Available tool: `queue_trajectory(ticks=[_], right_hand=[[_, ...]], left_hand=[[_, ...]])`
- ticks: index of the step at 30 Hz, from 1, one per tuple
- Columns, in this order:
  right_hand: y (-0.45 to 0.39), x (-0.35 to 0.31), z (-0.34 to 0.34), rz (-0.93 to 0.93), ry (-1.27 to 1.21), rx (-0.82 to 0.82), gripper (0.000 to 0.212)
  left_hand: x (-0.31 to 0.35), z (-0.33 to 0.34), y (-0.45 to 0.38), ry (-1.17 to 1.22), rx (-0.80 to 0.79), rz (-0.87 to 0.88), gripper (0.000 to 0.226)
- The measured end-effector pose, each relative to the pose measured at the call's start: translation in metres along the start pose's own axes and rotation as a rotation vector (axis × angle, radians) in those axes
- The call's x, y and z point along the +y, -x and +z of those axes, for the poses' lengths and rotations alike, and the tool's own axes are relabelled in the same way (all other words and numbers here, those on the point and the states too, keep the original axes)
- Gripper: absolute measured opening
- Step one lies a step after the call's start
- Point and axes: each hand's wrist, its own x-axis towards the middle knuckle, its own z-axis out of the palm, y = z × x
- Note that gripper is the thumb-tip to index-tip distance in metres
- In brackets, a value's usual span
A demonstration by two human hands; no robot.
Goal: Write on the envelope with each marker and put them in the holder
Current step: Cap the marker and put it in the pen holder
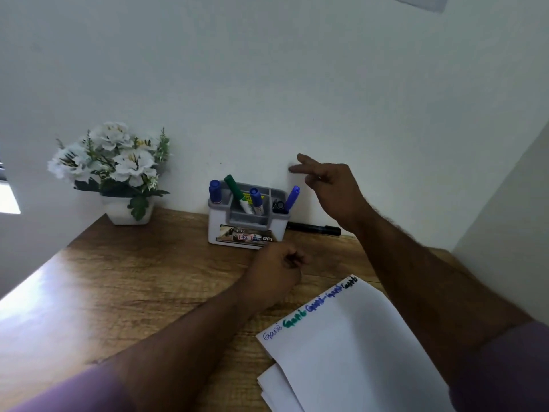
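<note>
**Markers mostly in holder, one black marker on desk**

R hand raised above and just right of the grey-and-white plastic marker holder, fingers straight and spread apart, holding nothing. L hand low over the wooden desk, just in front of holder, fingers curled into a loose fist; nothing visible in it.

Holder sits at back of desk against the white wall. In it: blue-capped marker upright in left slot, green marker tilted left in middle compartment, second blue-capped marker beside it, violet-blue marker leaning right in right slot. Small black item next to that one, too small to tell what.

Black marker lies flat on desk right of holder, near wall, partly hidden by R forearm.

White paper envelope lies at front right of desk, on top of other white sheets. Along its top edge, a row of handwritten words in blue, green, blue, violet, black ink. Neither hand touches it.

White artificial flowers in white pot at back left.
</note>
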Motion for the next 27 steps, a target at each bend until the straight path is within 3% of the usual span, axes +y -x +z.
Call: queue_trajectory(ticks=[4, 9, 17, 19, 22, 24, 27], right_hand=[[0.005, 0.029, -0.008, 0.055, 0.222, 0.097, 0.034], [0.021, 0.07, -0.003, 0.261, 0.843, -0.398, 0.05], [0.03, 0.049, -0.018, 0.287, 1.272, -0.482, 0.022], [0.041, 0.032, -0.034, 0.276, 1.041, -0.284, 0.021], [0.071, 0.005, -0.043, 0.331, 0.165, 0.025, 0.01], [0.093, -0.006, -0.036, 0.356, -0.169, 0.024, 0.009], [0.114, -0.005, -0.02, 0.347, -0.301, -0.012, 0.014]], left_hand=[[0.0, 0.0, 0.0, -0.014, -0.001, 0.003, 0.028], [0.001, -0.001, 0.0, -0.04, -0.005, 0.049, 0.028], [0.003, -0.002, 0.002, 0.018, -0.014, 0.054, 0.023], [0.009, -0.001, 0.005, 0.162, -0.021, 0.057, 0.022], [0.013, -0.001, 0.009, 0.226, -0.036, 0.125, 0.046], [0.015, 0.002, 0.013, 0.202, -0.076, 0.203, 0.051], [0.016, 0.003, 0.016, 0.208, -0.093, 0.28, 0.028]])
